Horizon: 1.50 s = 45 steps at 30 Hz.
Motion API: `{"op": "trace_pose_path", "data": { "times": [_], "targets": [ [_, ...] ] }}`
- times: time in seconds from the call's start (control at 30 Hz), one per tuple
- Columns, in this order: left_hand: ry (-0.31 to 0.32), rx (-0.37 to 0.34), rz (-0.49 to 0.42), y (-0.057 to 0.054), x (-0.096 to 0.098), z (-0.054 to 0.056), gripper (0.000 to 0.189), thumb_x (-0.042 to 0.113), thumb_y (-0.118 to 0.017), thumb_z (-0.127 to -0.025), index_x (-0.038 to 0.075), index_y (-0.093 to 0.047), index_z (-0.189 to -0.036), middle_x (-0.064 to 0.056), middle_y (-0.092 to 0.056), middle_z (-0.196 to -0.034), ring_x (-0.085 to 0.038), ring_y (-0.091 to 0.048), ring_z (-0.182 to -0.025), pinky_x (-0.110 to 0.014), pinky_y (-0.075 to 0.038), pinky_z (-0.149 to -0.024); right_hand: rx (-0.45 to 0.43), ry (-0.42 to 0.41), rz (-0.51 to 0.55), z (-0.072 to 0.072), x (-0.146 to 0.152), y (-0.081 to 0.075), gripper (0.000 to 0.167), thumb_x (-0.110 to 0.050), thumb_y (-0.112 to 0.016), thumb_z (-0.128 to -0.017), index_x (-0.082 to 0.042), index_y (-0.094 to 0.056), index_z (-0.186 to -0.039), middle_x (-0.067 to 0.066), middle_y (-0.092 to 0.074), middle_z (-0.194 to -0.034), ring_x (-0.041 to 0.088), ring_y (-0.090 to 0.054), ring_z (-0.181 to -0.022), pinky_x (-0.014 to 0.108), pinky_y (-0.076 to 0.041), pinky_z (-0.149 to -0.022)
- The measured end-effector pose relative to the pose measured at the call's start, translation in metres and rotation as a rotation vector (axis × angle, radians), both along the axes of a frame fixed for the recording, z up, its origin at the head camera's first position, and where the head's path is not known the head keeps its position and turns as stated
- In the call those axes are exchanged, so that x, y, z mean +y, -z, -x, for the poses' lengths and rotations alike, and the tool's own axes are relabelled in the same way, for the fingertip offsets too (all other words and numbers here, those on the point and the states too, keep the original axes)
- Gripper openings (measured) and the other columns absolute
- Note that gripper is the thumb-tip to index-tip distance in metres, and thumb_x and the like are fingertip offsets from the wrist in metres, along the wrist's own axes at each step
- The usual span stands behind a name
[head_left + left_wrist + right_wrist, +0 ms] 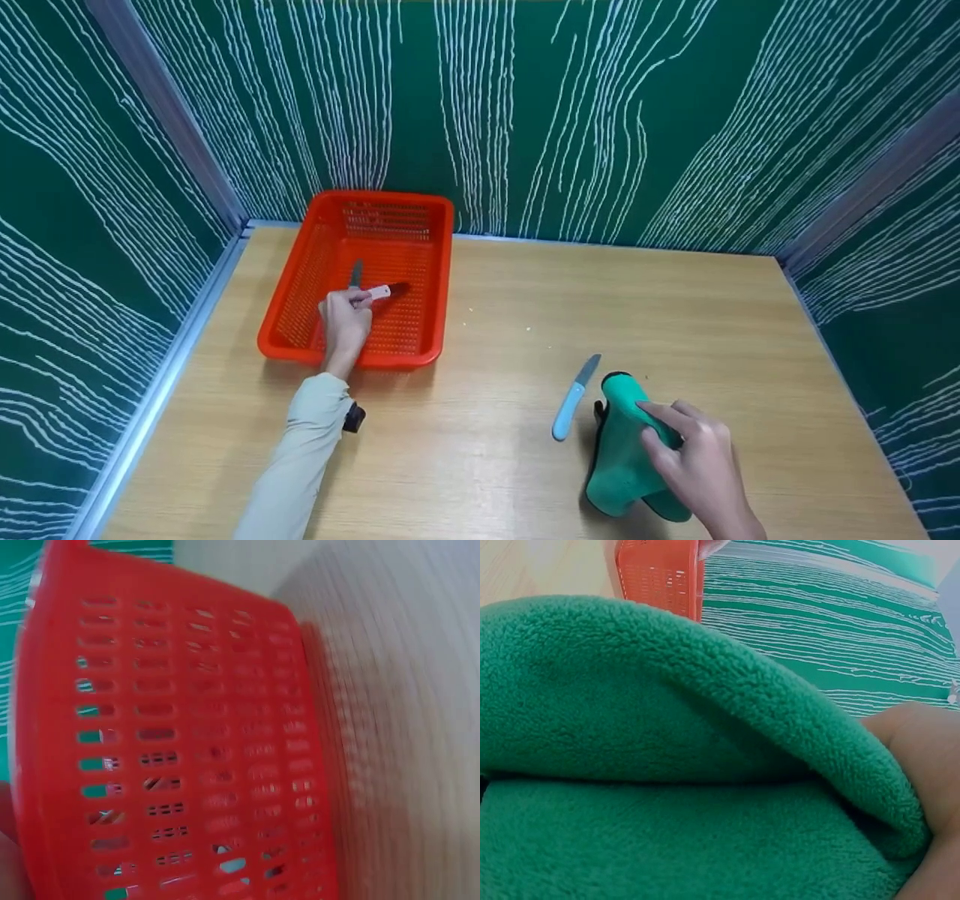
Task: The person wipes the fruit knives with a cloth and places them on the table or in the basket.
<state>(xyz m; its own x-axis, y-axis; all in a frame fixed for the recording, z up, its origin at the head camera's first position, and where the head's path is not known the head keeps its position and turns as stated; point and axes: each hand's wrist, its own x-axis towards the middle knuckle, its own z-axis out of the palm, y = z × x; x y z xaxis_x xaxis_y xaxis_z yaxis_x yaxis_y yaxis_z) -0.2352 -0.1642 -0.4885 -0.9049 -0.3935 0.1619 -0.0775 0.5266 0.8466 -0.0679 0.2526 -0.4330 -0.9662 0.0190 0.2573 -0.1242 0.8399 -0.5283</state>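
Note:
My left hand (pixel 346 322) reaches over the near rim into the red basket (pixel 442 285), its fingers pinching a utensil with a pale pinkish handle (pixel 380 292). The utensil's working end is hidden. Beside the fingers a grey knife blade (pixel 356 271) points toward the back of the basket; its handle is out of sight. My right hand (pixel 701 454) grips a green fleecy cloth (pixel 624 465) with dark edging, folded between thumb and fingers. In the right wrist view the cloth (pixel 630 705) fills most of the picture. Left of it lies a knife with a light blue handle (pixel 570 409).
The wooden table (pixel 495 465) carries a few tiny pale crumbs near its middle. Green walls with white wavy lines (pixel 480 112) enclose the back and both sides. The basket's slotted side (pixel 187 727) is close to the left wrist camera.

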Motion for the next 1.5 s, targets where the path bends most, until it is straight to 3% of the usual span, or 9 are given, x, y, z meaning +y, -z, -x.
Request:
{"op": "trace_pose_path", "data": {
  "times": [0.1, 0.27, 0.43, 0.6, 0.8, 1.0, 1.13, 1.37, 1.5],
  "targets": [
    [-0.003, -0.016, 0.041, 0.000, -0.002, 0.002, 0.016, -0.006, -0.061, -0.081, -0.004, -0.073, -0.092, -0.017, -0.071, -0.090, -0.028, -0.066, -0.086, -0.040, -0.054, -0.080, -0.018, 0.007, -0.008, 0.000, 0.001, -0.001, 0.023, -0.001, -0.068, -0.079, -0.006, -0.074, -0.101, 0.007, -0.063, -0.076, 0.016, -0.056, -0.060, 0.019, -0.049, -0.055],
    [0.018, -0.056, 0.133, 0.001, -0.005, 0.003, 0.011, -0.004, -0.064, -0.080, -0.002, -0.074, -0.085, -0.018, -0.070, -0.093, -0.030, -0.064, -0.085, -0.042, -0.053, -0.080, -0.015, 0.013, -0.016, -0.001, 0.002, -0.003, 0.023, -0.001, -0.068, -0.079, -0.005, -0.074, -0.100, 0.007, -0.061, -0.074, 0.016, -0.054, -0.059, 0.019, -0.048, -0.054],
    [0.077, -0.148, 0.229, 0.001, -0.009, 0.006, 0.007, -0.003, -0.066, -0.079, -0.002, -0.072, -0.083, -0.019, -0.068, -0.091, -0.032, -0.063, -0.079, -0.043, -0.054, -0.078, 0.005, 0.016, -0.014, -0.001, 0.002, -0.002, 0.022, 0.000, -0.068, -0.078, -0.005, -0.074, -0.099, 0.006, -0.061, -0.072, 0.016, -0.053, -0.058, 0.019, -0.047, -0.052],
    [0.124, -0.233, 0.342, 0.004, -0.015, 0.007, 0.004, 0.001, -0.064, -0.083, -0.002, -0.066, -0.082, -0.017, -0.065, -0.080, -0.029, -0.059, -0.067, -0.042, -0.053, -0.064, 0.040, 0.008, -0.009, -0.001, 0.002, 0.000, 0.022, 0.001, -0.069, -0.076, -0.004, -0.075, -0.097, 0.004, -0.060, -0.071, 0.015, -0.051, -0.058, 0.019, -0.046, -0.050],
    [0.272, -0.448, 0.450, 0.006, -0.019, 0.009, 0.009, 0.006, -0.067, -0.082, -0.001, -0.061, -0.084, -0.012, -0.056, -0.072, -0.026, -0.054, -0.065, -0.035, -0.042, -0.057, 0.016, 0.014, -0.014, -0.001, 0.003, 0.000, 0.023, 0.000, -0.068, -0.076, -0.005, -0.075, -0.098, 0.005, -0.061, -0.071, 0.015, -0.052, -0.059, 0.019, -0.047, -0.052],
    [0.415, -0.618, 0.501, 0.011, -0.023, 0.015, 0.020, 0.008, -0.074, -0.079, 0.000, -0.064, -0.094, -0.012, -0.059, -0.078, -0.026, -0.056, -0.072, -0.031, -0.043, -0.060, -0.045, 0.029, -0.017, -0.001, 0.003, -0.002, 0.023, -0.003, -0.067, -0.079, -0.005, -0.074, -0.101, 0.006, -0.062, -0.073, 0.017, -0.054, -0.060, 0.020, -0.048, -0.055],
    [0.440, -0.648, 0.524, 0.013, -0.025, 0.017, 0.020, 0.008, -0.073, -0.080, -0.001, -0.064, -0.095, -0.012, -0.059, -0.078, -0.027, -0.056, -0.072, -0.031, -0.043, -0.060, -0.063, 0.032, -0.022, -0.001, 0.003, -0.003, 0.023, -0.003, -0.068, -0.079, -0.004, -0.074, -0.102, 0.006, -0.061, -0.072, 0.017, -0.053, -0.060, 0.020, -0.048, -0.055],
    [0.452, -0.623, 0.562, 0.014, -0.023, 0.020, 0.019, 0.007, -0.070, -0.082, 0.000, -0.062, -0.097, -0.013, -0.056, -0.079, -0.028, -0.055, -0.074, -0.033, -0.044, -0.063, -0.062, 0.028, -0.019, -0.002, 0.004, -0.004, 0.023, -0.003, -0.068, -0.080, -0.004, -0.074, -0.102, 0.007, -0.063, -0.076, 0.018, -0.055, -0.063, 0.027, -0.054, -0.060],
    [0.464, -0.599, 0.580, 0.015, -0.024, 0.021, 0.015, 0.005, -0.068, -0.082, 0.000, -0.062, -0.094, -0.013, -0.055, -0.078, -0.028, -0.053, -0.074, -0.035, -0.043, -0.064, -0.036, 0.027, -0.014, -0.002, 0.004, -0.004, 0.023, -0.002, -0.068, -0.079, -0.004, -0.074, -0.100, 0.005, -0.061, -0.072, 0.016, -0.053, -0.059, 0.021, -0.049, -0.054]
  ]
}}
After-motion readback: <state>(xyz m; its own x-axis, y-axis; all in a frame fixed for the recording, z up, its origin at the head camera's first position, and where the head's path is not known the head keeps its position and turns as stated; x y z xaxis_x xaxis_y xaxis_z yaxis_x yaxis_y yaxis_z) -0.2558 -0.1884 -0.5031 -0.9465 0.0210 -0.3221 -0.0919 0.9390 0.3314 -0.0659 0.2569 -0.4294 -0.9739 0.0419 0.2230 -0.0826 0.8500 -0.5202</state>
